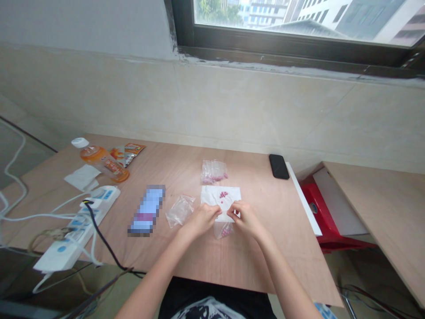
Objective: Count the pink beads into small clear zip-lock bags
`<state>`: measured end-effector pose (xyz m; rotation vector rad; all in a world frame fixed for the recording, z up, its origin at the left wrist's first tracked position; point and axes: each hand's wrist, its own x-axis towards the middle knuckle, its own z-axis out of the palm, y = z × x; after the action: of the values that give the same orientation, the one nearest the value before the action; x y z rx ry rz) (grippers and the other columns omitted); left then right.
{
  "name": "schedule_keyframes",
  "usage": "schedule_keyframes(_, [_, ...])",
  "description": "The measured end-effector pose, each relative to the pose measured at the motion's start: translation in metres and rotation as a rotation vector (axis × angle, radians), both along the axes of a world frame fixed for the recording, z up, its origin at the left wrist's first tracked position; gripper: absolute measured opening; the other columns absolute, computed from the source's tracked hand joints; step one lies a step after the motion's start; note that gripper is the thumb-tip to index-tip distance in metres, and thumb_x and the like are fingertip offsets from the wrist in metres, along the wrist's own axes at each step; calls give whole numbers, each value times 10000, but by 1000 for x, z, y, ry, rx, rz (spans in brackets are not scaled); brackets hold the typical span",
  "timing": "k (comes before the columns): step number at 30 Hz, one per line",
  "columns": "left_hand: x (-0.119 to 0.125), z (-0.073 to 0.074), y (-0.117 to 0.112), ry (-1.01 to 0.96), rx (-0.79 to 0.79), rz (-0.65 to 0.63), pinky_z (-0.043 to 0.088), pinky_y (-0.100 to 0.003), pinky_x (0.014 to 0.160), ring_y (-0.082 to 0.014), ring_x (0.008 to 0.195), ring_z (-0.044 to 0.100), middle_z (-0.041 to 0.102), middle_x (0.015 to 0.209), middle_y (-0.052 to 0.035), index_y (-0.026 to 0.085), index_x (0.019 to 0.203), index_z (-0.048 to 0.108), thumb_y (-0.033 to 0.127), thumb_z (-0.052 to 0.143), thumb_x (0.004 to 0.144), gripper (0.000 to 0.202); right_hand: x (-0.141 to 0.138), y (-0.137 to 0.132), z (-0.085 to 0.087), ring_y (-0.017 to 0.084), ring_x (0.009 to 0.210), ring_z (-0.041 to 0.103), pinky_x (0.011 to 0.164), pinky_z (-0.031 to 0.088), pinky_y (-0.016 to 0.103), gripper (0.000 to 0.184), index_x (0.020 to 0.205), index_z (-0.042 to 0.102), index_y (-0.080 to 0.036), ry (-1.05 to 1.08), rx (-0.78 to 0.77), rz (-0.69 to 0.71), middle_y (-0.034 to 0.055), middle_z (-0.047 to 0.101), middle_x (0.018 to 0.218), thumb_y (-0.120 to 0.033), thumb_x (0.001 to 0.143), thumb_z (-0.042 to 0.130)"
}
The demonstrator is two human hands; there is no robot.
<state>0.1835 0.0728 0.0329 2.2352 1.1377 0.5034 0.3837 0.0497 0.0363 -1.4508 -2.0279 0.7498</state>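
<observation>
a sheet of white paper (221,197) lies at the middle of the wooden table (265,257), with a small cluster of pink beads (223,194) on it near the top edge. the left hand (201,220) and right hand (245,218) are together at the sheet's lower edge, their fingertips (220,212) almost meeting and, as far as can be seen, pinching the paper. under that edge, a clear plastic bag (223,230) holds a few pink beads. so far the beads are in three places: on the sheet, in that bag, and along the bottom of a second clear bag (213,172) just above the sheet. a third clear bag (180,211), left of the hands, shows no beads. further left lies a box (146,210), blurred out. a white power strip (76,226) and its cables sit at the left of the frame. at the upper left are an orange drink bottle (103,164), a snack packet (128,154) and a paper napkin (82,177). a black phone (279,166) lies at the far right edge of the table.
</observation>
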Motion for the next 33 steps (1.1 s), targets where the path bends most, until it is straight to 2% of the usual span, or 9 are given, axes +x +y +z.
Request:
schedule_keyframes(6, [-4,4,0,-121,-79,-96,421,-258,717,-166,741,609,679,791,-35,214,855,669,278,451,895,231,8,0,1,158,697,552,633,374,259,149,704,618,-185,30,-46,10,34,629,740,-194,834,545])
schedule_keyframes(12, [-4,-2,0,-32,-14,-83,432,-286,749,-176,740,620,681,760,-37,209,858,666,257,417,907,259,13,1,2,147,678,546,626,378,249,151,690,604,-178,71,-62,35,24,612,715,-214,831,565])
schedule_keyframes(15, [-1,-5,-3,-158,-90,6,441,-286,782,-174,807,629,699,837,-34,212,857,668,314,453,894,240,16,3,1,144,673,540,624,381,249,176,700,609,-178,91,-76,41,24,611,720,-258,847,554])
schedule_keyframes(17, [3,-9,-6,-298,-177,94,457,-275,765,-168,808,632,698,832,-30,201,831,663,348,471,881,248,17,3,-1,143,680,538,621,390,250,151,795,633,-183,131,-104,37,33,629,795,-311,842,569])
schedule_keyframes(20, [9,-19,-9,-511,-261,253,477,-272,736,-160,762,641,692,789,-30,178,803,649,366,495,863,250,16,3,-8,138,673,535,610,406,251,242,966,631,-188,203,-182,12,42,643,899,-377,820,591])
schedule_keyframes(23, [13,-34,-9,-652,-267,437,494,-290,735,-165,752,652,693,808,-41,170,930,620,379,541,834,243,14,7,-18,135,645,533,604,409,249,256,849,640,-178,257,-269,21,25,643,783,-416,838,548])
schedule_keyframes(25, [13,-42,-8,-701,-238,533,500,-303,757,-170,793,654,692,880,-59,171,1054,567,393,550,826,319,15,16,-26,143,656,546,612,416,254,297,768,623,-173,337,-276,-14,22,632,726,-450,832,539])
schedule_keyframes(28, [11,-48,-9,-716,-189,616,499,-302,770,-170,843,645,675,925,-74,171,1090,532,406,525,838,345,21,41,-34,161,664,567,612,430,268,359,764,597,-165,529,-210,-223,42,632,720,-520,792,549])
schedule_keyframes(33, [11,-43,-10,-616,-133,583,487,-291,735,-159,776,625,659,826,-44,173,983,568,387,521,836,264,29,103,-34,162,621,558,551,409,261,413,776,579,-156,565,-124,-407,52,628,698,-558,686,605])
